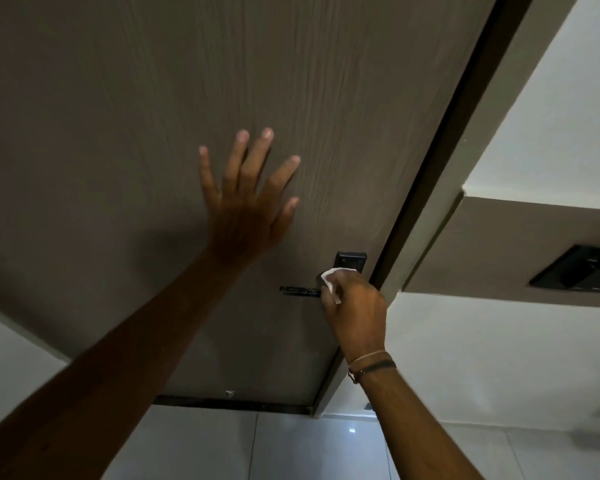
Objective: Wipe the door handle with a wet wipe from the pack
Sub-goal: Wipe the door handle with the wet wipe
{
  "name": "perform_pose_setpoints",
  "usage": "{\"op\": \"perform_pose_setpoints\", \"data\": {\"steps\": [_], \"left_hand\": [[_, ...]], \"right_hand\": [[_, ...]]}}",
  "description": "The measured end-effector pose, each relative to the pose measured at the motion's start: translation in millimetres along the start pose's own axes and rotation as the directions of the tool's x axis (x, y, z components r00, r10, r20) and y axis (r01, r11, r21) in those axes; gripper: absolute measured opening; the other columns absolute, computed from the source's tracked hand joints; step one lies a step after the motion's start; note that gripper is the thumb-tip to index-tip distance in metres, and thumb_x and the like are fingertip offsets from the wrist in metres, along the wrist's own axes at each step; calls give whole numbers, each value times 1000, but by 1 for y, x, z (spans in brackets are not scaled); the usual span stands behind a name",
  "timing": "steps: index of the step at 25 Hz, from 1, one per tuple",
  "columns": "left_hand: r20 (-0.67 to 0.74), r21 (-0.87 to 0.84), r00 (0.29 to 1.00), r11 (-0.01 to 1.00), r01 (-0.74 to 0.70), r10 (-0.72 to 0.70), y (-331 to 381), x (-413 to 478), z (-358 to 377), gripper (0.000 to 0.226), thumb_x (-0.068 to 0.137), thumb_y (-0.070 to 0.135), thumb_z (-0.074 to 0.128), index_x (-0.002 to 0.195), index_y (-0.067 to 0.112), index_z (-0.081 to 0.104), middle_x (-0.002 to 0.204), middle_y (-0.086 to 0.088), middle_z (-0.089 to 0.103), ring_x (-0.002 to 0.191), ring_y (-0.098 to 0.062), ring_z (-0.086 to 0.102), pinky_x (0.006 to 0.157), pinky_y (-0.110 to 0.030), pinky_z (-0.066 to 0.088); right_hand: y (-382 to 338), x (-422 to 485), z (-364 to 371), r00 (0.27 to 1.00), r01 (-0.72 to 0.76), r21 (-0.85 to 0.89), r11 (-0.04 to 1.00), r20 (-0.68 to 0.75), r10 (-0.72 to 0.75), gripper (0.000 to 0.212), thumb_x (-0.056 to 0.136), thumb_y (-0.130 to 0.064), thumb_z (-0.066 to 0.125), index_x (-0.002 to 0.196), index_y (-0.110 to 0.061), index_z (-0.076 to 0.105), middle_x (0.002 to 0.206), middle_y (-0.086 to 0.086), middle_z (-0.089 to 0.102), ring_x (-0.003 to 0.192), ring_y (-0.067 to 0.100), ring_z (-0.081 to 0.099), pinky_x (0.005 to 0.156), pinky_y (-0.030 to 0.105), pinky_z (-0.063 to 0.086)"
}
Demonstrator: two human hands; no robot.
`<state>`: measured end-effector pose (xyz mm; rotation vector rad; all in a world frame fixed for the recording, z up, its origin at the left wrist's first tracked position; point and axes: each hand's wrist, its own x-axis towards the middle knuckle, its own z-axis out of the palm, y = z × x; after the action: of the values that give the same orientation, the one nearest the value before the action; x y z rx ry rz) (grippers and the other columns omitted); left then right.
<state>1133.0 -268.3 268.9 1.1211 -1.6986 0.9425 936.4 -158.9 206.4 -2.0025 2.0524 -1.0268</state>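
Note:
A black lever door handle [299, 291] sticks out leftward from a black lock plate [351, 260] on a brown wood-grain door [153, 98]. My right hand [355, 311] is closed around the handle's inner end, with a white wet wipe [330, 279] bunched between fingers and handle. My left hand [248, 199] lies flat on the door above and left of the handle, fingers spread, holding nothing. The wipe pack is not in view.
The dark door frame [440, 161] runs along the door's right edge, with white wall [551, 116] beyond. A brown panel with a black recessed unit [579, 271] juts out at right. Glossy white floor tiles [291, 445] lie below the door.

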Motion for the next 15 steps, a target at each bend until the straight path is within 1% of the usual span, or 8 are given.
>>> {"op": "perform_pose_setpoints", "data": {"steps": [2, 4, 6, 7, 9, 11, 13, 15], "left_hand": [[-33, -13, 999, 999, -40, 40, -12, 6, 12, 58, 104, 50, 63, 156, 27, 49, 168, -14, 37, 158, -40, 35, 126, -77, 23], [-55, -30, 997, 998, -63, 61, -18, 6, 22, 63, 101, 50, 58, 158, 27, 45, 168, -16, 35, 160, -40, 28, 124, -78, 25], [-83, -34, 994, 997, -72, 69, -21, 3, 32, 66, 105, 51, 52, 164, 27, 39, 171, -16, 32, 166, -37, 16, 131, -73, 13], [-99, -43, 992, 996, -77, 72, -23, 1, 38, 67, 108, 51, 50, 169, 28, 34, 175, -15, 27, 171, -35, 8, 135, -69, 4], [-137, -62, 987, 993, -97, 88, -27, 1, 45, 77, 111, 54, 52, 177, 31, 22, 184, -11, 13, 175, -29, -5, 137, -62, -8], [-153, -72, 983, 991, -115, 103, -29, 0, 50, 83, 110, 59, 55, 178, 33, 16, 187, -5, -1, 174, -27, -7, 138, -61, -8], [-142, -50, 984, 992, -114, 106, -28, -4, 53, 80, 112, 61, 51, 178, 33, 15, 187, -5, -5, 174, -27, -8, 139, -60, -7], [-135, -49, 985, 993, -111, 104, -26, -6, 54, 78, 114, 62, 46, 178, 33, 13, 186, -5, -8, 174, -27, -11, 139, -59, -9]], "right_hand": [[7, -4, 3, 995, -23, 35, 999, 99, 20, 28, 99, -29, 67, 120, -13, 74, 120, 9, 76, 105, 22, 73, 98, 35, 59], [14, -8, 3, 981, -30, -5, 1000, 189, 31, 30, 99, -16, 65, 127, -9, 70, 127, 15, 70, 112, 29, 67, 100, 39, 55], [20, -12, 0, 990, 89, -114, 989, 120, -75, 36, 87, 5, 68, 120, -7, 74, 121, 20, 70, 110, 39, 66, 93, 51, 56], [21, -12, -1, 987, 145, -166, 975, 97, -130, 40, 81, 10, 70, 117, -7, 76, 118, 20, 72, 108, 42, 67, 90, 55, 57], [20, -9, -6, 972, 227, -354, 907, 145, -187, 47, 76, 2, 82, 122, -10, 75, 117, 21, 72, 105, 42, 68, 87, 55, 59], [22, -4, -11, 956, 280, -542, 792, 227, -183, 67, 64, -13, 95, 127, -14, 71, 115, 23, 72, 95, 40, 70, 78, 48, 63], [22, 0, -16, 935, 334, -592, 733, 309, -176, 76, 59, -10, 99, 129, -14, 70, 121, 20, 74, 92, 37, 72, 75, 44, 64], [21, 5, -20, 900, 426, -593, 683, 354, -253, 74, 55, -5, 100, 124, -11, 74, 123, 17, 75, 93, 38, 73, 75, 46, 65]]}}
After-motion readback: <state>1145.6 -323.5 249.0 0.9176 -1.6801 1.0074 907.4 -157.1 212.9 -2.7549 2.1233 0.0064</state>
